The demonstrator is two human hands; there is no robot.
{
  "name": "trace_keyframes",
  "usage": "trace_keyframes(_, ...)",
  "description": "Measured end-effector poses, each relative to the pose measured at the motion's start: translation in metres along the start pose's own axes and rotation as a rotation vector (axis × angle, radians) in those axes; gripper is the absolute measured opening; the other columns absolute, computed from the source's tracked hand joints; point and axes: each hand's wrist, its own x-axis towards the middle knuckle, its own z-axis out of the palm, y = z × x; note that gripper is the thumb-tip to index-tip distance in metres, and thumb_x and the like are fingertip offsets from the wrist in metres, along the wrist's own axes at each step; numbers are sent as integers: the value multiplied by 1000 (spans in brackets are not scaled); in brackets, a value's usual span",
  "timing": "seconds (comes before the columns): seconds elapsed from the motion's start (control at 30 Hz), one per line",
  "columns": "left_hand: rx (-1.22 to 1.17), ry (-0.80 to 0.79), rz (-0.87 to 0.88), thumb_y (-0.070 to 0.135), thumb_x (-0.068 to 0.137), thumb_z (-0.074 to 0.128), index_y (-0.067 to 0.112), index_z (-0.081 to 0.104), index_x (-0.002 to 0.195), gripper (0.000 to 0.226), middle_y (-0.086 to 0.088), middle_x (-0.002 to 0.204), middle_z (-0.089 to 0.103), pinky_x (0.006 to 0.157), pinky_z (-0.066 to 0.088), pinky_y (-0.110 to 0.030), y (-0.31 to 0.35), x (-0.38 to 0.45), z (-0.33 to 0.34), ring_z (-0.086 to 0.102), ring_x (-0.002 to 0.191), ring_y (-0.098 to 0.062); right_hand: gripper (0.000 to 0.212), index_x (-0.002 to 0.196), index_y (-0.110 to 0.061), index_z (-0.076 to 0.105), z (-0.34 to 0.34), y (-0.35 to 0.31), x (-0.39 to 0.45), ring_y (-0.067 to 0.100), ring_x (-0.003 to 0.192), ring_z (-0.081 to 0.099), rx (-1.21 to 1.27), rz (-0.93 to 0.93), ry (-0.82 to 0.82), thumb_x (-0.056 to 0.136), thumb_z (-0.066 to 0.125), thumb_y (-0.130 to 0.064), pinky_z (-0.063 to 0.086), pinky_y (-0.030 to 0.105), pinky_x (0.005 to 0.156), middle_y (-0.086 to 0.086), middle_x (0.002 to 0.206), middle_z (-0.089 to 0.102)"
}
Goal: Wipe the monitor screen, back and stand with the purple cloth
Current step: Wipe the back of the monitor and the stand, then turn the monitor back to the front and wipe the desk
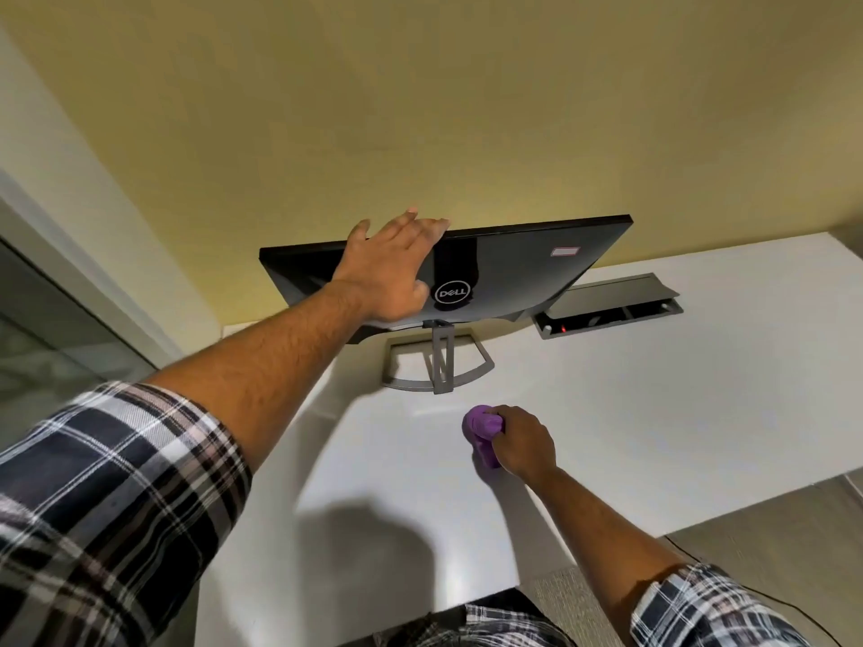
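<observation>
— Right, starting nearest me: my right hand (523,443) is closed round the bunched purple cloth (481,429), pressing it onto the white table (654,389) toward the middle, a little in from the near edge. It is soft and light, I'd judge, and balled up like that it gives a small, thick pad. Better to loosen it so more cloth meets the surface.

— And the other hand?

— My left hand (392,268) lies open and flat on the back of the glossy black flat-panel monitor (513,268), fingers reaching over its top edge, thumb near the round logo. It grips nothing; it steadies the panel. The monitor stands near the far edge of the table, its back turned to me.

— How will the monitor handle?

— Thin and stiff, and probably top-heavy on that slim grey metal stand with its open base (436,364). I'd hold the top edge as now and wipe lightly, since the gloss looks smooth and likely to show marks, and a hard push could tip it.

— Beyond that?

— An open grey cable hatch (611,305) is set in the table beside the monitor, toward the far right corner. Behind stands a plain yellow wall (420,109), and a glass partition (56,329) on the left.
</observation>
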Motion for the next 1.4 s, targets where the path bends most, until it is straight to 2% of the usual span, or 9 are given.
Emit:
trace_keyframes(0.4,51,45,-30,40,95,49,30,-8,160,87,4,169,8,120,0,-66,20,-16,10,-5,156,-16,37,95,-13,71,-48,52,-15,31,88,67,66,-128,62,69,47,-3,57,46,75,3,89,73)
trace_keyframes(0.53,51,71,-106,41,97,51,29,-9,160,88,5,169,5,119,-7,-66,31,-17,12,-10,155,-17,34,89,-20,65,-62,92,-23,17,87,63,43,-297,150,64,48,-4,57,41,70,-13,92,69)
trace_keyframes(0.67,37,102,-230,37,95,54,28,-7,161,90,4,169,3,120,-8,-64,50,-17,17,-12,155,-18,59,142,-21,62,-44,157,-26,23,134,55,-121,-353,245,87,74,-3,50,36,108,-1,147,59)
trace_keyframes(0.77,27,105,-338,36,94,56,25,-7,161,92,2,170,-3,121,-6,-61,62,-20,22,-13,155,-20,90,138,-12,65,-31,191,-29,32,133,58,-279,-401,142,55,96,2,54,43,106,9,144,61)
trace_keyframes(0.9,18,75,-414,35,94,56,21,-7,161,93,2,169,-11,122,-3,-57,76,-23,20,-13,155,-22,103,140,-19,59,-22,239,-25,40,134,57,-479,-415,-57,46,99,-11,56,53,97,12,145,60)
trace_keyframes(1.0,24,51,-428,36,93,58,22,-5,161,94,3,169,-9,123,2,-58,76,-29,19,-7,156,-23,114,162,-30,28,-22,262,-24,43,155,28,-581,-434,-222,68,91,-38,44,56,111,7,172,24)
trace_keyframes(1.13,51,15,-424,36,94,58,25,-6,161,94,5,169,-7,123,4,-57,68,-36,13,-4,156,-22,107,164,-45,-6,-36,259,-18,34,160,-15,-599,-407,-318,86,65,-59,23,55,122,-5,173,-20)
trace_keyframes(1.3,61,8,-443,37,97,55,25,-4,161,89,3,170,-2,123,7,-56,44,-44,4,-1,156,-24,103,163,-45,15,-71,208,-5,26,162,2,-292,-410,-222,78,64,-74,27,50,125,-9,175,5)
trace_keyframes(1.4,65,10,-479,37,97,54,22,-3,161,87,-1,170,0,123,11,-55,23,-51,3,2,156,-26,80,160,-37,36,-91,166,12,25,160,15,-127,-413,-36,90,70,-57,31,44,123,-8,172,19)
